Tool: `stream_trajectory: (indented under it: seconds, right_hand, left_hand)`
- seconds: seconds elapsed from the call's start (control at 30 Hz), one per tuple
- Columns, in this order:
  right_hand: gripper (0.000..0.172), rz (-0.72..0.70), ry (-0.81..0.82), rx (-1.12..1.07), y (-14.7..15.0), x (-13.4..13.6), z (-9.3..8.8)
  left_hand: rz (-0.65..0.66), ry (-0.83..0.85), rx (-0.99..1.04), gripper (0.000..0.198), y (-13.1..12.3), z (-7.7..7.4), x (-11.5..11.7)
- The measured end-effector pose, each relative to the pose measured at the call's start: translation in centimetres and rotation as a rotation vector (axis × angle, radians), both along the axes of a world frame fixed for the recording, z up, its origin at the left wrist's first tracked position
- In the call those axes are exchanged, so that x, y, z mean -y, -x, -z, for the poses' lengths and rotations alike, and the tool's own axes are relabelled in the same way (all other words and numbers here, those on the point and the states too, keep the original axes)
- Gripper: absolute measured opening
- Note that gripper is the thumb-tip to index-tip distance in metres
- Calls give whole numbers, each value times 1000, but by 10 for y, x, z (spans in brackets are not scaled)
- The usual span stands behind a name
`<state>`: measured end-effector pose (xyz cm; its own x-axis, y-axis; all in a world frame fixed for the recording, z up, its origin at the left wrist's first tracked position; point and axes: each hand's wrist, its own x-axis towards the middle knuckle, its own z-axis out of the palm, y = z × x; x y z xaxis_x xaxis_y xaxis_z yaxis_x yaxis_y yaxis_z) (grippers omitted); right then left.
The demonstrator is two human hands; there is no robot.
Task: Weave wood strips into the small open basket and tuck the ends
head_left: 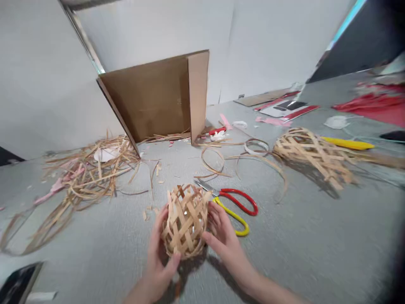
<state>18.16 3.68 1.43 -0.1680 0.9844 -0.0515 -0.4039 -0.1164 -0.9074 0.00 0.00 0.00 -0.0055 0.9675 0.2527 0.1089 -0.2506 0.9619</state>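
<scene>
Both hands close on a small woven ball [185, 221] of pale strips near the front edge of a grey surface [300, 236], about midway along it. The left hand [158, 255] wraps the ball's left side, its thumb pressed under the front. The right hand [223, 236] curls its fingers against the right side, so both grasp the weave. The ball is nearly round and slightly taller than wide. Its long axis stands close to upright, and the ragged open end of loose strip tips points up and away from the person.

Scissors [234, 204] with one red and one yellow handle lie just behind the right hand, blades aimed toward the ball's top. Further back, curled strip loops [218, 164] are scattered mid-surface. An open cardboard box [158, 99] leans at the far edge against the wall. A loose heap of strips [85, 173] spreads along the left side, and a larger half-woven piece [311, 154] lies on the right, with a yellow tool [348, 143] beyond it. A dark flat object [17, 280] sits at the front left corner. Nothing lies between the hands and the ball.
</scene>
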Motion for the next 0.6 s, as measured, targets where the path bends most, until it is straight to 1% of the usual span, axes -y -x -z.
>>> stream_trajectory:
  seconds: [0.13, 0.23, 0.37, 0.47, 0.53, 0.6]
  right_hand:
    - [82, 25, 16, -78, 1, 0, -5]
    - [88, 11, 31, -96, 0, -2, -8]
    - [90, -5, 43, -63, -1, -2, -8]
    - [89, 3, 28, -50, -1, -1, -6]
    - [88, 2, 24, -45, -1, -1, -4]
    - [87, 16, 18, -39, -2, -1, -4]
  left_hand:
    - [37, 6, -5, 61, 2, -5, 0]
    - [75, 23, -28, 60, 4, -3, 0]
    - [52, -57, -91, 60, 6, 3, -1]
    - [52, -94, -110, 60, 7, 5, -1]
    - [55, -92, -109, 59, 6, 4, -1]
    - [52, -54, -70, 59, 6, 3, -1]
